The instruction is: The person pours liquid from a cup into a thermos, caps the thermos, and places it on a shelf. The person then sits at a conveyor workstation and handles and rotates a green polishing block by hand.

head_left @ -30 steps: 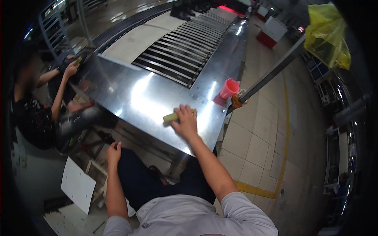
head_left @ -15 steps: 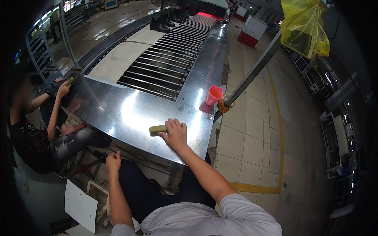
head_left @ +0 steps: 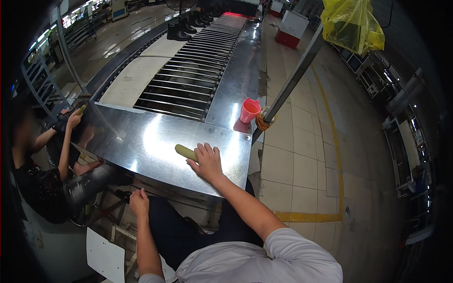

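Head view, clock centred on the right hand (head_left: 207, 162): toward ten, a co-worker's hand (head_left: 73, 120) holds up a green piece (head_left: 81, 110); at eight, the left hand (head_left: 139, 203) has fingers loosely curled, whether empty I can't tell. On the table (head_left: 111, 141), the green stick (head_left: 185, 152) looks gripped already but unraised, right fingers closed over its end. Pink cup (head_left: 250, 111) at one.

The right hand (head_left: 206, 161) grips one end of a green bar (head_left: 185, 152) over the metal table (head_left: 108, 137) — the other end juts out leftward from the fingers. Beyond that hand, to its right, stands a pink cup (head_left: 250, 111). The left hand (head_left: 139, 202), loosely curled, is off the table's near edge — left of it sits a co-worker (head_left: 42, 188).
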`<control>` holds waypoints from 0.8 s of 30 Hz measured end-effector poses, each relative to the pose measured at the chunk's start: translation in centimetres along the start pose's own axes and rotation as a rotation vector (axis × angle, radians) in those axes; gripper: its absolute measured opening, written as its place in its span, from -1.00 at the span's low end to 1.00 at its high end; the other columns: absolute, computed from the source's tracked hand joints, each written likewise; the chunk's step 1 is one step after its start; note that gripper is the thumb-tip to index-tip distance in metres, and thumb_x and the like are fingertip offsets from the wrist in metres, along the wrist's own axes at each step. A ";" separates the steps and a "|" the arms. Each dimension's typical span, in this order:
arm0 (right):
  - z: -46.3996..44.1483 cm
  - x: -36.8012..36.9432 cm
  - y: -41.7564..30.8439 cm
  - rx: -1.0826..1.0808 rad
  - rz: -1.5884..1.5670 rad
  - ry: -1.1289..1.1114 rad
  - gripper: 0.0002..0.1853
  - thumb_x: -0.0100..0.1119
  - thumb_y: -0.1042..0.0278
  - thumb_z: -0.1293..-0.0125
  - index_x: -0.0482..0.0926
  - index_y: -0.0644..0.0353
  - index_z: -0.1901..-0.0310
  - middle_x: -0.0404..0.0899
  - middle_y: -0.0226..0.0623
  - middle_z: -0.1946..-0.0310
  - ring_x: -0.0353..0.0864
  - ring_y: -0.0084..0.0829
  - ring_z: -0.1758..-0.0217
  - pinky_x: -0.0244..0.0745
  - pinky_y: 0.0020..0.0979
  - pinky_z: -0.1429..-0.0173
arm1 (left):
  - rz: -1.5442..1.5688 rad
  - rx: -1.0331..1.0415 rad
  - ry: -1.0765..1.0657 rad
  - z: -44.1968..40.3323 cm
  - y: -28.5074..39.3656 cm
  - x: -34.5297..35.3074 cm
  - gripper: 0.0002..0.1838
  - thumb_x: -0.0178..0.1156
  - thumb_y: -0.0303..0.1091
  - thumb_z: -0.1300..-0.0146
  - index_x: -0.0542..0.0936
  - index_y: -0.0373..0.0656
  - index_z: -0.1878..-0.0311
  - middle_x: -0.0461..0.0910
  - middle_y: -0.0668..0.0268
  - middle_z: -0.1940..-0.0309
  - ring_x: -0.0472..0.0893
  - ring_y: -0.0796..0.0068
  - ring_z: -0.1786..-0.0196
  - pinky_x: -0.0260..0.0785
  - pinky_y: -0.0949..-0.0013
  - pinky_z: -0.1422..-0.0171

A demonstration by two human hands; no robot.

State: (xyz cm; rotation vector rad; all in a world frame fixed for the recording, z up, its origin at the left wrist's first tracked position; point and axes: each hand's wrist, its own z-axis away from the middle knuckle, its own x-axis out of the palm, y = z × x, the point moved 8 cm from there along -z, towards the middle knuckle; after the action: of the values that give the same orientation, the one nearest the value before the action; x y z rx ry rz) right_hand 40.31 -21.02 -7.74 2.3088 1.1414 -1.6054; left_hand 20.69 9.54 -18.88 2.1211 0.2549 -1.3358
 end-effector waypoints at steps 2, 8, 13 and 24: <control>0.1 0.0 0.1 -0.010 -0.002 0.011 -0.50 0.38 -0.10 -0.37 0.64 0.23 -0.02 0.57 -0.11 -0.25 0.43 -0.05 -0.39 0.23 0.10 -0.38 | -0.015 -0.036 -0.124 0.4 0.7 0.2 -0.58 0.23 -0.12 -0.51 0.57 -0.27 0.40 0.63 -0.01 0.32 0.64 -0.14 0.15 0.46 -0.10 0.09; 0.0 -0.8 -0.3 -0.065 -0.032 0.063 -0.53 0.42 -0.06 -0.33 0.65 0.24 0.04 0.58 -0.10 -0.15 0.46 -0.10 -0.32 0.27 -0.01 -0.33 | -0.113 0.095 -0.292 1.9 3.7 -0.8 -0.67 0.24 -0.04 -0.49 0.71 -0.15 0.15 0.70 0.05 0.05 0.62 -0.02 -0.14 0.37 -0.13 -0.24; 0.2 -1.6 -0.9 -0.139 -0.063 0.107 -0.58 0.46 0.01 -0.28 0.63 0.22 0.08 0.58 -0.14 -0.04 0.52 -0.15 -0.20 0.33 -0.11 -0.24 | -0.389 0.312 -0.836 7.4 6.0 4.7 -0.40 0.15 0.24 -0.47 0.69 0.00 -0.30 0.61 0.09 -0.36 0.46 0.04 -0.50 -0.12 -0.38 -0.67; 0.0 -1.1 -1.0 -0.135 -0.068 0.103 -0.59 0.44 0.15 -0.30 0.62 0.26 -0.03 0.61 -0.06 -0.16 0.52 -0.04 -0.32 0.33 -0.01 -0.33 | 0.108 0.465 -1.718 25.2 16.2 15.3 -0.25 0.15 0.24 -0.50 0.47 -0.10 -0.54 0.61 -0.05 -0.37 0.56 -0.03 -0.45 0.40 0.06 -0.51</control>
State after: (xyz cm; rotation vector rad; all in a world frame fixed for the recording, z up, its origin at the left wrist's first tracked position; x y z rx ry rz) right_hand 39.51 -20.88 -6.55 2.3129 1.3201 -1.3970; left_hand 16.50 -20.47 -33.45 0.5579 -0.9006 -2.6883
